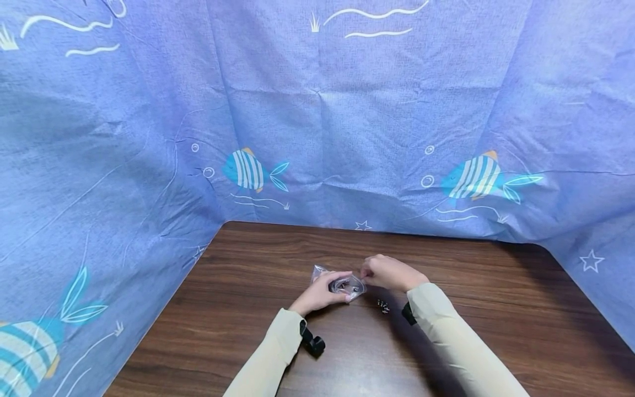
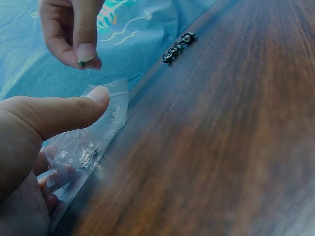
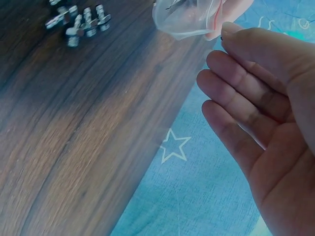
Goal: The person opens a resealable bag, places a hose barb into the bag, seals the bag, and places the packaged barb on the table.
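Note:
My left hand (image 1: pixel 321 293) holds a clear plastic zip bag (image 1: pixel 355 288), with the thumb on one side and the fingers beneath. Small shiny metal pieces (image 2: pixel 88 158) show through the plastic in the left wrist view. Just right of the bag's mouth is my right hand (image 1: pixel 389 273), thumb and forefinger pinched together. Between those fingertips the left wrist view shows a tiny metal screw (image 2: pixel 81 63), mostly hidden by the fingers. The other right fingers are loosely bent. Several small metal screws with dark rings (image 3: pixel 87 23) lie grouped on the table below the right hand.
The dark wood-grain table (image 1: pixel 258 264) has rounded far corners. Blue fabric with fish prints (image 1: pixel 367 121) hangs behind it and along both sides. Black straps with small devices (image 1: pixel 312 341) sit at both wrists, beside light sleeves.

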{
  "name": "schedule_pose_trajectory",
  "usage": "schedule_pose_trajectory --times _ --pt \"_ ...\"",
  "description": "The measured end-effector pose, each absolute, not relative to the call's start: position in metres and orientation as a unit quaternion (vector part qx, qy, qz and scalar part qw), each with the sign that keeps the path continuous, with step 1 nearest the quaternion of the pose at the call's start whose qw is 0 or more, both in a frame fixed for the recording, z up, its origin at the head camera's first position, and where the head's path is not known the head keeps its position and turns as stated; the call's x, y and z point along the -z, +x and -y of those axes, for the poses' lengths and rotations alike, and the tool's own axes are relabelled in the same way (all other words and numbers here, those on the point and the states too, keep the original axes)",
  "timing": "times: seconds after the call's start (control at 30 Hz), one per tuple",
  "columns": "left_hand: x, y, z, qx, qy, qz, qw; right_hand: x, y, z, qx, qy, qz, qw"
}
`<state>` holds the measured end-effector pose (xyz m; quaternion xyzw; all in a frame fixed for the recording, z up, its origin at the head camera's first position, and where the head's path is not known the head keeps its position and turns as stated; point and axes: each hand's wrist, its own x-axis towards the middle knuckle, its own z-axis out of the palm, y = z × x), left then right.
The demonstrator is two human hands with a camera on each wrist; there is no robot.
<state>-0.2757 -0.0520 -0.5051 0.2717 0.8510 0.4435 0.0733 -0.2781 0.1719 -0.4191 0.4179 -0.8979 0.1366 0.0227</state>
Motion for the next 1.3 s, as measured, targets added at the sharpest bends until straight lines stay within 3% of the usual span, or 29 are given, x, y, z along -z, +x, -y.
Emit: schedule_pose_trajectory --times 0.87,1.3 --pt "0.505 -0.276 0.052 -0.436 0.268 -0.856 0.071 0.418 -0.278 -0.161 -0.152 0.434 0.888 0.016" --pt "0.504 -0.275 0.051 -0.438 0.267 -0.856 0.067 0.421 -0.272 -0.181 -0.155 0.394 0.905 -0.027"
